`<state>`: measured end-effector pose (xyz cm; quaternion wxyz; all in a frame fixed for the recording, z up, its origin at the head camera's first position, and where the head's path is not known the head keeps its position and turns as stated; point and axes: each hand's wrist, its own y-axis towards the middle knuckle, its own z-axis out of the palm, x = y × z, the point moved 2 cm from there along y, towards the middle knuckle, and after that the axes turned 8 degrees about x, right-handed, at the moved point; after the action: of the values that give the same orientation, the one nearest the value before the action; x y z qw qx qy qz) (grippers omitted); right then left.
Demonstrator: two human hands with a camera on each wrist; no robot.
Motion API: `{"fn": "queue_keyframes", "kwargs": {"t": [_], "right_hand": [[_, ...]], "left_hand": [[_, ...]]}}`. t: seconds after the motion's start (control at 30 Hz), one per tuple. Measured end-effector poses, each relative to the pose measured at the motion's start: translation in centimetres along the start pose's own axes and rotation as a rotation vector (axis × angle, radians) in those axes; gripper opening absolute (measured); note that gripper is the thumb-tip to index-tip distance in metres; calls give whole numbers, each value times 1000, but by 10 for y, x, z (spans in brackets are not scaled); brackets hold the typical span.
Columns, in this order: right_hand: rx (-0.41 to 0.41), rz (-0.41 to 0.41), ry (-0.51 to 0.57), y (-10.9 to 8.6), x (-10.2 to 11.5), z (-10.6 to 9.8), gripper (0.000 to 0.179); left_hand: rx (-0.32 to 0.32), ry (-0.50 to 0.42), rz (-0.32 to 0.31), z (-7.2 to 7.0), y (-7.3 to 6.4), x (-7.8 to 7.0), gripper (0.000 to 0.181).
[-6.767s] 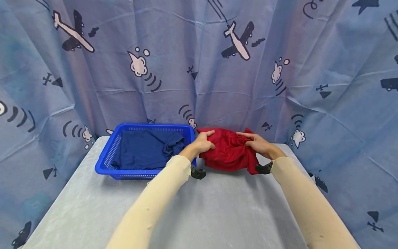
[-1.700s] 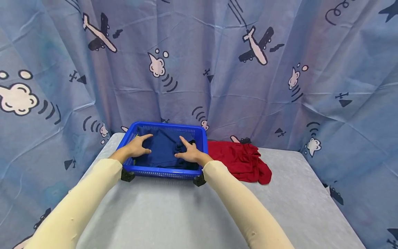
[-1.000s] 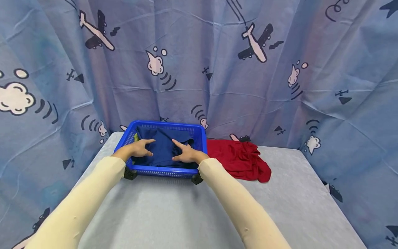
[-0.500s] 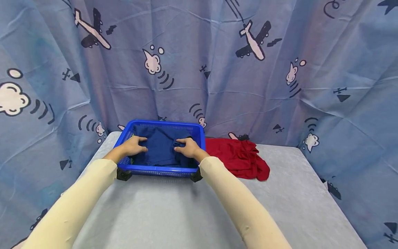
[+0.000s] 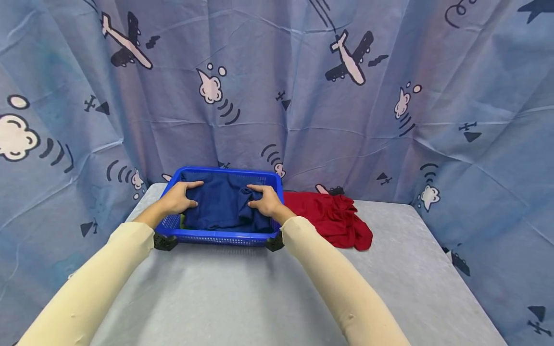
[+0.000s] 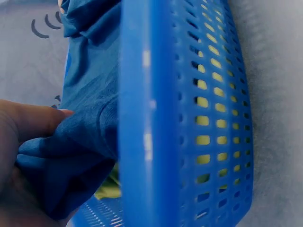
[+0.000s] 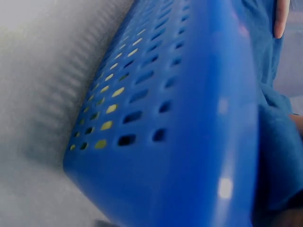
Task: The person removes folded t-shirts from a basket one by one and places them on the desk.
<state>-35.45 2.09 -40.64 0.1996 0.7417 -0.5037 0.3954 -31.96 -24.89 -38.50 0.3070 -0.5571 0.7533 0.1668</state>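
Note:
A dark blue garment [image 5: 218,202] lies wide across the blue plastic basket [image 5: 225,235]. My left hand [image 5: 175,197] holds its left side; in the left wrist view the cloth [image 6: 90,127] is bunched between thumb and fingers just inside the basket wall. At the other end, my right hand [image 5: 269,202] grips the garment's right side, where the fabric is rumpled. The right wrist view shows the blue cloth [image 7: 279,151] between that hand's digits, partly cut off by the frame. Yellow-green fabric [image 6: 111,187] peeks out beneath the garment.
A crumpled red cloth [image 5: 324,216] lies on the grey table [image 5: 242,293] right beside the basket. Behind the table hangs a blue curtain [image 5: 251,86] with airplane prints. Yellow-green also shows through the basket's holes.
Earlier both hands held the red cloth; it now lies on the table and they are at the basket. Lately they have spread apart and taken hold of the blue garment, pulling it wider.

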Motion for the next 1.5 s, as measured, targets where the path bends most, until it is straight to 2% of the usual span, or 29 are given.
{"fn": "queue_keyframes", "kwargs": {"t": [0.1, 0.3, 0.4, 0.5, 0.6, 0.87, 1.03, 1.23, 1.5], "right_hand": [[61, 20, 30, -3, -1, 1, 58], [280, 101, 84, -8, -2, 16, 66], [326, 116, 100, -8, -2, 23, 71], [319, 117, 99, -8, -5, 25, 73], [278, 117, 130, -7, -9, 23, 71], [184, 114, 251, -6, -7, 6, 67], [192, 97, 324, -9, -1, -7, 70], [221, 95, 423, -13, 3, -22, 72], [247, 72, 473, -21, 17, -44, 75]], "left_hand": [[3, -3, 0, -2, -2, -2, 70], [45, 28, -6, 1, -3, -2, 69], [47, 27, 1, 3, -2, -3, 70], [51, 25, 11, 5, 0, -3, 70], [51, 28, 19, 6, 1, -4, 71], [52, 2, -1, 3, 1, -9, 70], [52, -39, -3, -3, -1, -14, 71], [22, -88, 31, -9, -4, -20, 72], [10, -118, 54, -22, -12, -32, 72]]}}
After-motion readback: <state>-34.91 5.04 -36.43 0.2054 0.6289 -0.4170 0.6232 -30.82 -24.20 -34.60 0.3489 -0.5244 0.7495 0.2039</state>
